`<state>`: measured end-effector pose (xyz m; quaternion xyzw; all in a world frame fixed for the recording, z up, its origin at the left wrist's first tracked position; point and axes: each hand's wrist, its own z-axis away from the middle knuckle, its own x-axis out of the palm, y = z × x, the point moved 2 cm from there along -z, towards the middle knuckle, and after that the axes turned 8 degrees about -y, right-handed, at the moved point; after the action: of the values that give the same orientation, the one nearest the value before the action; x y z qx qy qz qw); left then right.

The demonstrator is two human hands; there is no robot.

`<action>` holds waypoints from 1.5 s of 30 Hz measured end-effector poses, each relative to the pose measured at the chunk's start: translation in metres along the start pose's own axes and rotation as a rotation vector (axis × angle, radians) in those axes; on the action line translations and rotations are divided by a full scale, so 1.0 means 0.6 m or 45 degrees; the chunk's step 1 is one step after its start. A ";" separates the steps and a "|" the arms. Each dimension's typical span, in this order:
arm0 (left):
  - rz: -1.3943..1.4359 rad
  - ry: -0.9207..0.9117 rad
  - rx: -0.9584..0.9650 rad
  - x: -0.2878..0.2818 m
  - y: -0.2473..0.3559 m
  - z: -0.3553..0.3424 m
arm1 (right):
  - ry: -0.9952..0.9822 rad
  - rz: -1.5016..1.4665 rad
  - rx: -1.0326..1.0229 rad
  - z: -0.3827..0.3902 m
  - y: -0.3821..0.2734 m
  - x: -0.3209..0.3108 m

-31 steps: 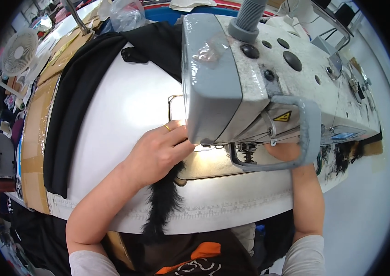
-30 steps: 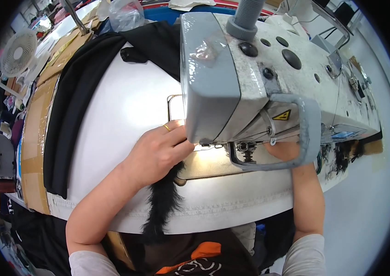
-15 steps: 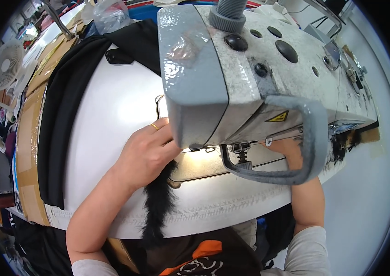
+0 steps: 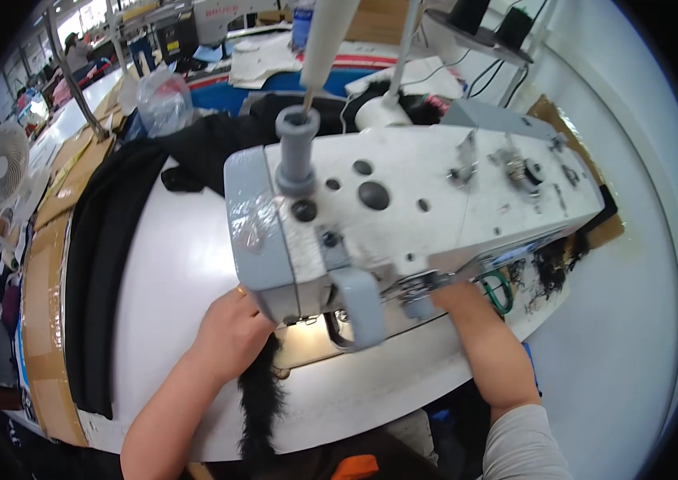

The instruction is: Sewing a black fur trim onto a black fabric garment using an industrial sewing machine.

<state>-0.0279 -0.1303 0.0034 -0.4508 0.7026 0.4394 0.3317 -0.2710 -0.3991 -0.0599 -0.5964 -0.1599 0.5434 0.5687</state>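
Observation:
A white and grey sewing machine (image 4: pixel 435 184) stands over the pale table. My left hand (image 4: pixel 235 334), wearing a ring, is at the left end of the machine head, fingers curled and partly hidden behind it. From under that hand a black furry strip (image 4: pixel 261 408) hangs toward the near table edge; the hand appears closed on it. My right hand (image 4: pixel 452 298) reaches in under the machine arm from the right, its fingers hidden by the machine. Between the hands, the lit metal plate (image 4: pixel 307 349) shows below the head.
Black cloth (image 4: pixel 103 280) lies along the table's left side and runs behind the machine. Green-handled scissors (image 4: pixel 499 293) and dark fluff (image 4: pixel 555 268) are beyond my right hand. A white fan (image 4: pixel 1 166) stands far left; thread cones (image 4: pixel 467 14) sit at the upper right.
The view has shifted, so the machine sits lower and smaller, with more of the background visible. My left hand stays by the machine head with the furry strip; my right hand stays under the arm.

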 end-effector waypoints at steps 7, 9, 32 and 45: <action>-0.019 -0.005 0.027 -0.006 0.002 0.001 | 0.126 1.089 -0.562 -0.010 -0.106 0.034; 0.040 -0.032 -0.063 -0.006 0.009 0.010 | -0.038 0.908 -0.503 0.007 -0.156 0.037; -0.039 0.016 -0.569 -0.015 0.053 0.059 | 0.409 0.914 -0.010 0.250 -0.121 -0.053; 0.315 -0.054 -0.701 -0.028 0.023 0.076 | 0.110 0.048 0.277 0.302 -0.089 -0.081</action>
<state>-0.0310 -0.0799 0.0043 -0.4256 0.5994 0.6598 0.1556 -0.4159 -0.3312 0.0513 -0.5568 -0.0640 0.5421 0.6261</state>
